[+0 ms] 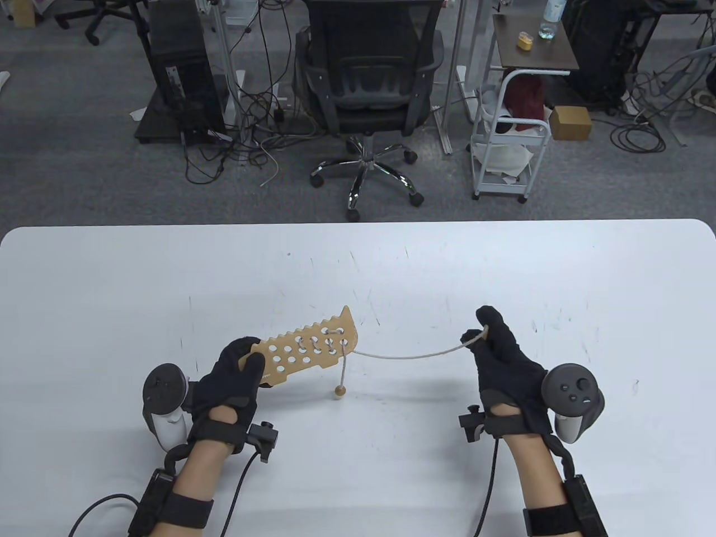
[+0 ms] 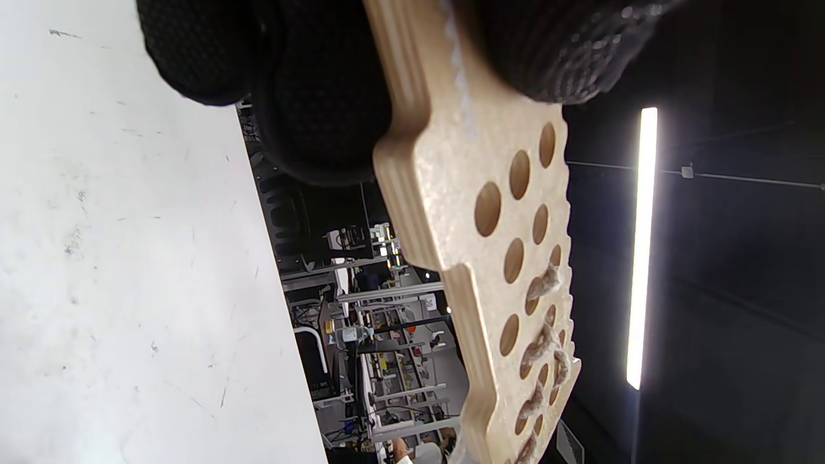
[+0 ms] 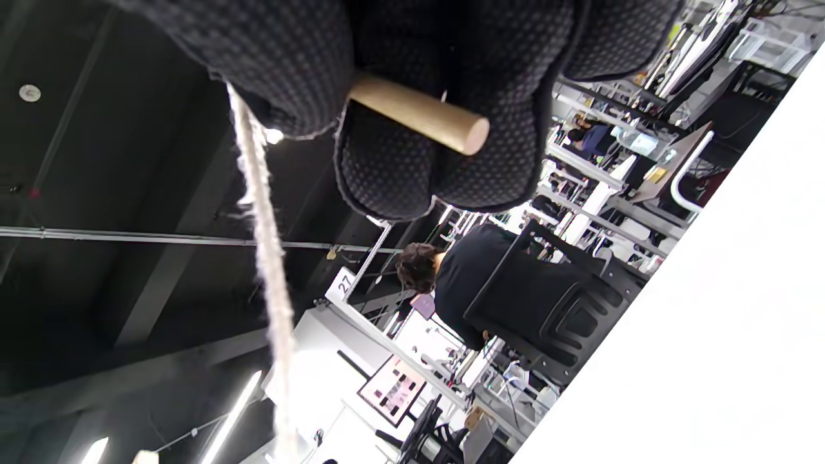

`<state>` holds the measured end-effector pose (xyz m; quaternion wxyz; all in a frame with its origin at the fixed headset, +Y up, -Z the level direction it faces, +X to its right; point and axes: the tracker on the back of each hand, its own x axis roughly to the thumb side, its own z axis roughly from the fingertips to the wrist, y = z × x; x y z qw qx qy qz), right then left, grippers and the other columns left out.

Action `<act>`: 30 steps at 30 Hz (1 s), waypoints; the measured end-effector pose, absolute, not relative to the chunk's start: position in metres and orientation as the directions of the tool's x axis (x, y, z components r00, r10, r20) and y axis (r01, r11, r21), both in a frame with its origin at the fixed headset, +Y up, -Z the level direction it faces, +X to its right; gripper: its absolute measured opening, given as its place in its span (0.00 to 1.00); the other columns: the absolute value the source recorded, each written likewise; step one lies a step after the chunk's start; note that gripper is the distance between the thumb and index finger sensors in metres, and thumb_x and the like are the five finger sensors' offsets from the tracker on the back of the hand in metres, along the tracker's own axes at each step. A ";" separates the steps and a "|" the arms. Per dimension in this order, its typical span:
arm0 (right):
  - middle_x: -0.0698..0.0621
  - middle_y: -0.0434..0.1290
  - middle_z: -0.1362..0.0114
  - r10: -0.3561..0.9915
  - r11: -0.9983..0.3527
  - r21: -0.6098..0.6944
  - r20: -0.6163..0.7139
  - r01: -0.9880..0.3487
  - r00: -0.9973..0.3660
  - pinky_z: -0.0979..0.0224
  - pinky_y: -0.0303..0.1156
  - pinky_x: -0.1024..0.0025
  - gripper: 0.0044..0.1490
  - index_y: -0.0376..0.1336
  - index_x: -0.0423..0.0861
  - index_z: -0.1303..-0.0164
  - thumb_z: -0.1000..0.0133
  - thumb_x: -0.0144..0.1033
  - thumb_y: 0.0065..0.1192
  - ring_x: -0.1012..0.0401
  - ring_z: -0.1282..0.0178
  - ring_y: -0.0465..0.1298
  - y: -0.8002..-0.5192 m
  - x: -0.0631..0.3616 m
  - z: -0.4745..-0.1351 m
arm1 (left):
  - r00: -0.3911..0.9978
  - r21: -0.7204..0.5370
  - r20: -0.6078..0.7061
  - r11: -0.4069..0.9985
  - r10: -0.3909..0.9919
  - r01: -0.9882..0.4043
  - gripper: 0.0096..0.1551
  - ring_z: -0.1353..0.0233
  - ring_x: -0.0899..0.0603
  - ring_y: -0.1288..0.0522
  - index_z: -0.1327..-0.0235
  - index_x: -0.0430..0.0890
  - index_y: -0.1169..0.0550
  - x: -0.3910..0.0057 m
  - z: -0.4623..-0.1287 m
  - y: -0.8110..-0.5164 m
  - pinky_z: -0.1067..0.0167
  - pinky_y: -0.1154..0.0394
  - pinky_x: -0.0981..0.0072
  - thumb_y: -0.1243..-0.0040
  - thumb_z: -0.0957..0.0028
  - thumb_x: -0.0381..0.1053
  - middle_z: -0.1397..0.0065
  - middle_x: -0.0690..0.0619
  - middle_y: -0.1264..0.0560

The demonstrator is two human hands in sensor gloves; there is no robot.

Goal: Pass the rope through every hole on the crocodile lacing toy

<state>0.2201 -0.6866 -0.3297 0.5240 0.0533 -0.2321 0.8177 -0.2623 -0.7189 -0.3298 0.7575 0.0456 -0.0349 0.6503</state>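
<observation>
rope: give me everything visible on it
The rope is a thin, pale, fuzzy twisted cord. One end hangs below the wooden crocodile board with a small wooden bead just above the table. It is laced through several holes at the board's far end, then sags across to the right hand, which pinches its wooden needle tip. The left hand holds the board's near end, off the table.
</observation>
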 end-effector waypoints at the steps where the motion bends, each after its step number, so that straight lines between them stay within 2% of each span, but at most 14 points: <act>1: 0.48 0.83 0.41 0.838 -0.339 -0.306 0.331 -0.890 -0.433 0.30 0.63 0.37 0.33 0.62 0.59 0.29 0.46 0.36 0.67 0.43 0.41 0.81 -0.687 0.218 -0.330 | 0.152 0.016 0.119 0.151 0.981 -0.988 0.30 0.54 0.46 0.17 0.40 0.53 0.26 -0.260 -0.329 -0.717 0.37 0.26 0.48 0.38 0.56 0.58 0.45 0.55 0.19; 10: 0.45 0.83 0.39 0.837 -0.352 -0.246 0.350 -0.903 -0.421 0.29 0.60 0.35 0.27 0.68 0.55 0.34 0.46 0.41 0.65 0.41 0.38 0.79 -0.693 0.200 -0.330 | 0.146 -0.049 0.171 0.156 0.974 -0.987 0.30 0.53 0.46 0.17 0.39 0.52 0.26 -0.244 -0.321 -0.707 0.37 0.26 0.48 0.38 0.56 0.58 0.45 0.55 0.19; 15: 0.45 0.76 0.33 0.832 -0.377 -0.212 0.351 -0.902 -0.430 0.28 0.56 0.35 0.26 0.71 0.53 0.37 0.46 0.43 0.67 0.42 0.32 0.72 -0.695 0.191 -0.329 | 0.142 -0.087 0.190 0.161 0.971 -0.983 0.30 0.54 0.46 0.17 0.40 0.52 0.26 -0.234 -0.317 -0.704 0.37 0.26 0.48 0.38 0.56 0.58 0.45 0.55 0.19; 20: 0.48 0.79 0.42 0.814 -0.422 -0.188 0.352 -0.887 -0.462 0.28 0.58 0.36 0.25 0.73 0.52 0.40 0.48 0.41 0.71 0.46 0.40 0.76 -0.696 0.183 -0.329 | 0.137 -0.123 0.208 0.165 0.968 -0.979 0.30 0.54 0.46 0.17 0.40 0.52 0.26 -0.226 -0.313 -0.701 0.37 0.26 0.48 0.38 0.56 0.58 0.45 0.55 0.19; 25: 0.49 0.84 0.46 0.808 -0.444 -0.155 0.357 -0.882 -0.469 0.29 0.60 0.36 0.27 0.72 0.53 0.39 0.51 0.37 0.75 0.47 0.42 0.81 -0.699 0.172 -0.327 | 0.131 -0.170 0.217 0.170 0.967 -0.971 0.30 0.54 0.46 0.16 0.40 0.52 0.26 -0.216 -0.310 -0.700 0.38 0.26 0.48 0.37 0.57 0.58 0.45 0.55 0.19; 30: 0.51 0.88 0.49 0.814 -0.451 -0.115 0.354 -0.885 -0.461 0.31 0.64 0.40 0.26 0.74 0.52 0.44 0.53 0.38 0.79 0.50 0.46 0.85 -0.702 0.164 -0.327 | 0.134 -0.205 0.231 0.183 0.964 -0.961 0.30 0.54 0.46 0.16 0.40 0.52 0.26 -0.207 -0.306 -0.699 0.38 0.26 0.48 0.37 0.57 0.58 0.45 0.55 0.19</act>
